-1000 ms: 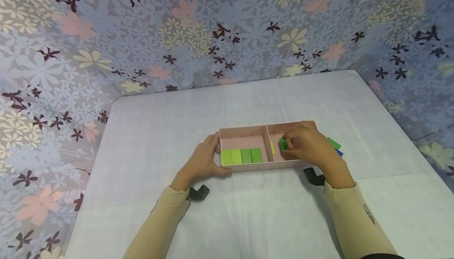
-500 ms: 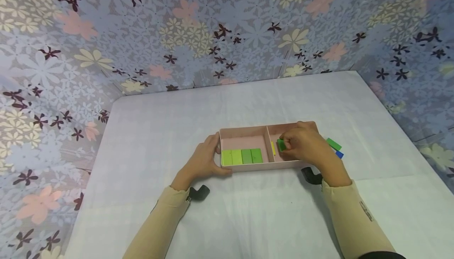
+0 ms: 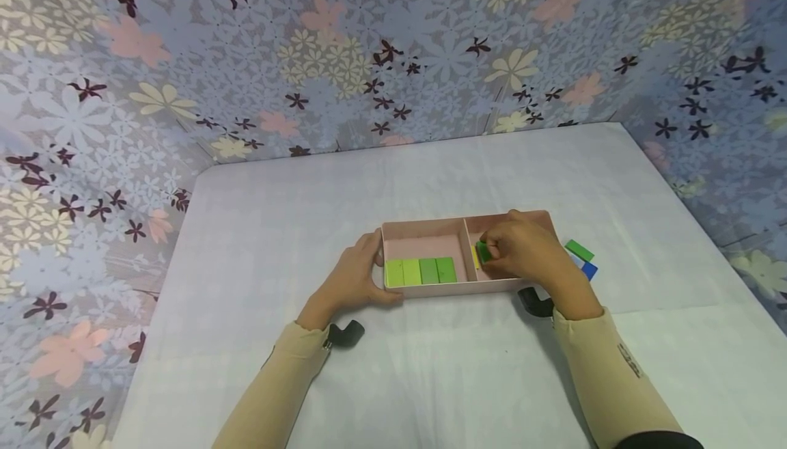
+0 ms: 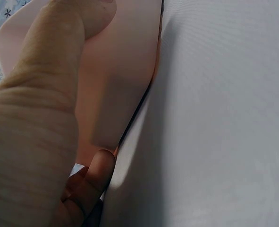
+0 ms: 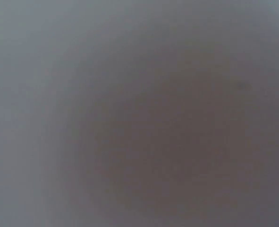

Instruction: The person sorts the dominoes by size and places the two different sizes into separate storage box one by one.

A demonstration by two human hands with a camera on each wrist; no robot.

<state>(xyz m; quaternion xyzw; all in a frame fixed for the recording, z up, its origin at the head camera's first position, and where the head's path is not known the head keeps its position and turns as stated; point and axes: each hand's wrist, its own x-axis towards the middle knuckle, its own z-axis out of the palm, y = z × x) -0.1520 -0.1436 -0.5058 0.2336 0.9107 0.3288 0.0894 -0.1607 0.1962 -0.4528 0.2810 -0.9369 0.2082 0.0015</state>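
A shallow pink box with one divider lies on the table. My left hand grips its left end, fingers along the short side and thumb against the front wall; the left wrist view shows the thumb over the pink wall. Inside the right compartment my right hand pinches a dark green tile, partly hidden by the fingers. Just left of that tile, a narrow yellow piece stands by the divider. Light green tiles and mid green tiles form a row along the left compartment's front.
Right of the box, a loose green tile and a blue tile lie on the white cloth, partly behind the right wrist. A floral-patterned wall stands behind the table. The right wrist view is a blur.
My right hand has slid left with the dark green tile, bringing it close to the yellow piece by the divider. More of the blue tile now shows. The left hand stays on the box.
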